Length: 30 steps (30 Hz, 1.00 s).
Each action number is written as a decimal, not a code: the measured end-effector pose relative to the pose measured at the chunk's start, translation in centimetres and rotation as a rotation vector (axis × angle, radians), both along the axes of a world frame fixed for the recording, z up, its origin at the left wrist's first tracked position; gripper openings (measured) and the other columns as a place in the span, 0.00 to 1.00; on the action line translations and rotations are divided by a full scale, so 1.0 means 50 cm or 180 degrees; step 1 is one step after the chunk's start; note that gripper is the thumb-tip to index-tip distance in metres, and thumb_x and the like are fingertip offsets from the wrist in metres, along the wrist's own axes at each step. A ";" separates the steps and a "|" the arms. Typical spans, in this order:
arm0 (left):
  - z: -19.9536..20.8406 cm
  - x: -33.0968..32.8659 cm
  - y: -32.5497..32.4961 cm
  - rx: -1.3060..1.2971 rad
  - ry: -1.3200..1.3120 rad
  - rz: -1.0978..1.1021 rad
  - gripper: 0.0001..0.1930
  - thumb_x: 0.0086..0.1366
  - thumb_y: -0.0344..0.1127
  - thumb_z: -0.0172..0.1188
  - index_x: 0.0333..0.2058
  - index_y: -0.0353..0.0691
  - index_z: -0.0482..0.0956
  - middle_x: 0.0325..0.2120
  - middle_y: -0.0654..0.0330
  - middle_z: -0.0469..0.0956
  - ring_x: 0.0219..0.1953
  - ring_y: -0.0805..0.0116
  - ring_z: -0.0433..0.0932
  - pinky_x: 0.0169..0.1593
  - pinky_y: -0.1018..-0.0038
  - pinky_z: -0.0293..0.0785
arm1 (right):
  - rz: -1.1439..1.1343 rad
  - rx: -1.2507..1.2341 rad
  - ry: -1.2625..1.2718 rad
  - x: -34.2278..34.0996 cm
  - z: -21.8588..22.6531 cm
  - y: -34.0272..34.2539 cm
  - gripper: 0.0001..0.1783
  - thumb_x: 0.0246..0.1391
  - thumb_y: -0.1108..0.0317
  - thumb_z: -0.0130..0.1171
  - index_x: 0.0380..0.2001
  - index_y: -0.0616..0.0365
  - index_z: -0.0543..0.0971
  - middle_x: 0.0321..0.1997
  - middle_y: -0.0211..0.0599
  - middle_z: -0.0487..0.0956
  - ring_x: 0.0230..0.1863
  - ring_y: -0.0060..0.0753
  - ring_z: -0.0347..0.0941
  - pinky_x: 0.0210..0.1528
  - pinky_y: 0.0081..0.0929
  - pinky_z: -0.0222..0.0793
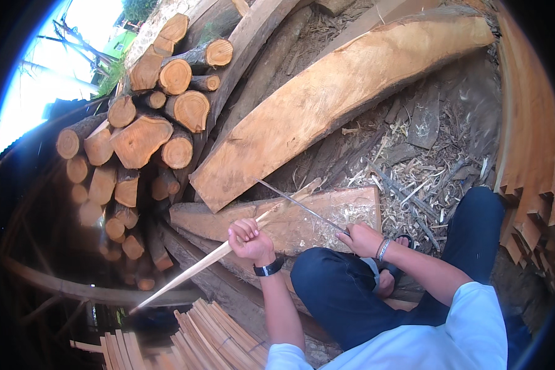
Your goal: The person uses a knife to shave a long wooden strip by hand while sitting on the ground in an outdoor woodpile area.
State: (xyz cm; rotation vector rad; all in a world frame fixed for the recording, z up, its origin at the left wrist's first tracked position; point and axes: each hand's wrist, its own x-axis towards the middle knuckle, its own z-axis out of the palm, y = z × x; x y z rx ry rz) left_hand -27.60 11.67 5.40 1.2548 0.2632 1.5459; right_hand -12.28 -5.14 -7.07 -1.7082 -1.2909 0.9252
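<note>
Fingers curled, our left hand (251,240) grips a wooden stick (197,267), seemingly smoothed except its far end; our right hand (362,238), a knife (319,216).

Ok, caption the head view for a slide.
Left hand grips a pale stick, right hand a long blade, near stacked logs.

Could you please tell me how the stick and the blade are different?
The stick is pale wood; the blade is grey and looks metallic. The stick appears longer than the blade. The left hand grips the stick, the right hand the blade's handle. Both are narrow and slanted in view.
</note>
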 end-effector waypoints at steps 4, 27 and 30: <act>-0.047 0.006 -0.014 -0.0439 0.0017 0.0122 0.23 0.70 0.40 0.35 0.13 0.46 0.53 0.10 0.66 0.52 0.15 0.75 0.50 0.22 0.77 0.50 | -0.0014 -0.0149 -0.0052 -0.004 -0.021 -0.003 0.29 0.62 0.50 0.46 0.28 0.71 0.75 0.20 0.63 0.75 0.28 0.63 0.75 0.38 0.49 0.71; -0.058 -0.020 -0.056 -0.0302 -0.0158 0.0180 0.26 0.72 0.43 0.34 0.11 0.48 0.49 0.07 0.69 0.46 0.11 0.76 0.40 0.19 0.77 0.40 | 0.0004 -0.0019 -0.0170 -0.022 -0.017 -0.013 0.28 0.60 0.49 0.48 0.28 0.70 0.77 0.25 0.62 0.77 0.32 0.62 0.76 0.38 0.47 0.73; -0.030 -0.030 -0.066 -0.0233 -0.0179 0.0187 0.26 0.72 0.43 0.35 0.12 0.49 0.49 0.07 0.70 0.46 0.11 0.77 0.40 0.19 0.77 0.40 | 0.0038 -0.0234 -0.0304 -0.007 -0.036 -0.009 0.28 0.60 0.49 0.48 0.29 0.70 0.77 0.26 0.61 0.78 0.32 0.61 0.77 0.38 0.47 0.73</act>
